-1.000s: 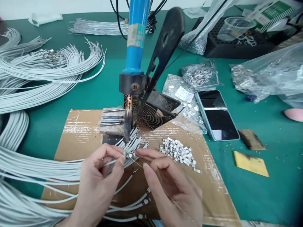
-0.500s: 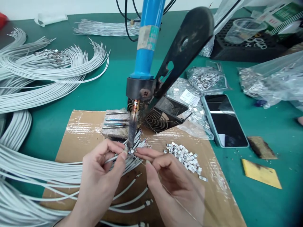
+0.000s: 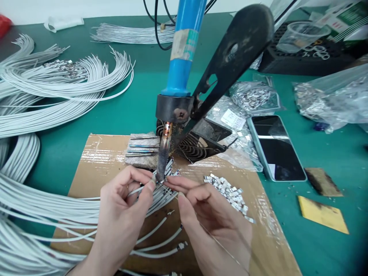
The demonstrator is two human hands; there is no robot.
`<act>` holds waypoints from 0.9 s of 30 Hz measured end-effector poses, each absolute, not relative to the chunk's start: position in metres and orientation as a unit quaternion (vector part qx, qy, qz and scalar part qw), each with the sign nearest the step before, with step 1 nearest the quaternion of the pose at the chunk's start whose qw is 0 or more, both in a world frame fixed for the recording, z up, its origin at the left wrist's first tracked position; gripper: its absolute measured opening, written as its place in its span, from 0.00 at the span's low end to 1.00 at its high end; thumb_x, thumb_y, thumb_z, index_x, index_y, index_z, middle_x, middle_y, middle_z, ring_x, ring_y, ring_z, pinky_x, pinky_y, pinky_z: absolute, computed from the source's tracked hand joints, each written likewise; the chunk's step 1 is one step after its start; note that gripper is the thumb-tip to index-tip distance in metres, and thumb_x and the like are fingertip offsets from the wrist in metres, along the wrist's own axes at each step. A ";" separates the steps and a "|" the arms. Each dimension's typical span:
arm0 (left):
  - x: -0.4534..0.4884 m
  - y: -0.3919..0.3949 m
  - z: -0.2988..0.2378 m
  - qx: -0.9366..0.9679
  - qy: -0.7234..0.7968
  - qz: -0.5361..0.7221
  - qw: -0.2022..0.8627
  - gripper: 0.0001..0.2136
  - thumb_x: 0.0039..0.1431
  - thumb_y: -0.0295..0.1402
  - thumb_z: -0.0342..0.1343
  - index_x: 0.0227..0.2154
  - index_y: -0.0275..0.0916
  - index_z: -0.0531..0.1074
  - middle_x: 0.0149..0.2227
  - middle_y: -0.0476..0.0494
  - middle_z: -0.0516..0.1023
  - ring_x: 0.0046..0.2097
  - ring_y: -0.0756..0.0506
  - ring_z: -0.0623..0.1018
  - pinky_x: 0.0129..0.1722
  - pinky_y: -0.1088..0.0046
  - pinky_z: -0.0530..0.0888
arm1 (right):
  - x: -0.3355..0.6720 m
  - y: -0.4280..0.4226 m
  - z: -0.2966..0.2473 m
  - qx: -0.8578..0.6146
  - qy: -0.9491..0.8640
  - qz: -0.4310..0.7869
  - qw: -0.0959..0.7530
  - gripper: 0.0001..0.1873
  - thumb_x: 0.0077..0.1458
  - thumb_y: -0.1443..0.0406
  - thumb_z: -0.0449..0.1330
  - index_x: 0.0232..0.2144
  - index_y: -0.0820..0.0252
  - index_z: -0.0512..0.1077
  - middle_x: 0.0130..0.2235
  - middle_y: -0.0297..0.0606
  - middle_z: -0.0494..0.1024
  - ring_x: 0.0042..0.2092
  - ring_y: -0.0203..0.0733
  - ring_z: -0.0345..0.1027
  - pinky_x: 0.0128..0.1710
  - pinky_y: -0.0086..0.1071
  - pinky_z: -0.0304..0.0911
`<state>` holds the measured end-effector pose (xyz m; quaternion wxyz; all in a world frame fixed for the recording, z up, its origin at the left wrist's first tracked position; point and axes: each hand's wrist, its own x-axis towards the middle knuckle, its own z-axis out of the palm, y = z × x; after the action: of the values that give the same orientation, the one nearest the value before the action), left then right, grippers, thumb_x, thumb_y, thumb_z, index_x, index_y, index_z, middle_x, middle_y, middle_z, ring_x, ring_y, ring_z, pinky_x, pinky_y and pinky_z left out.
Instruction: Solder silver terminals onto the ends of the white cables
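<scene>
A white cable (image 3: 133,192) runs through the left hand (image 3: 125,209), its end pinched between thumb and forefinger, the other fingers curled in beneath. Right at those fingertips, the dark tip of a blue-handled soldering iron (image 3: 184,57) points down at the cable end; whether it touches is too small to tell. From the other side come the fingers of the right hand (image 3: 214,220), the foremost reaching nearly to the iron's tip while thumb and forefinger pinch a thin solder wire (image 3: 227,252) that trails back across the palm.

Just beneath and beyond both sets of fingertips lies a sheaf of cable ends (image 3: 159,201). Below, between the hands, a few loose cables (image 3: 163,242) show their metal-tipped ends. Beyond the left fingers, a grey block (image 3: 142,156) bears slim metal rods, with a black fan (image 3: 198,143) to its right. To the right of the right fingers, small metal connectors (image 3: 230,193) lie heaped on the cardboard (image 3: 99,157). Farther right are a phone (image 3: 280,147) and a yellow sponge (image 3: 323,214). Left of the left hand, thick cable bundles (image 3: 54,207) spread out.
</scene>
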<state>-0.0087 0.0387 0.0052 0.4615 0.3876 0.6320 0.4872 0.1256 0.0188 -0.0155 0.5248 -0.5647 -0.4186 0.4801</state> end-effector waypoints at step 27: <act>-0.013 0.037 0.002 0.409 0.636 0.489 0.435 0.06 0.54 0.25 0.66 0.24 0.39 0.78 0.32 0.49 0.84 0.29 0.53 0.79 0.26 0.84 0.73 | 0.122 0.019 -0.011 -0.563 -0.408 0.480 0.534 0.12 0.62 0.69 0.63 0.26 0.53 0.71 0.45 0.33 0.87 0.47 0.39 0.83 0.49 0.28 0.74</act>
<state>-0.0130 0.0372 0.0021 0.4348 0.4087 0.6365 0.4887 0.1220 0.0187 -0.0111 0.5343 -0.5632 -0.4080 0.4804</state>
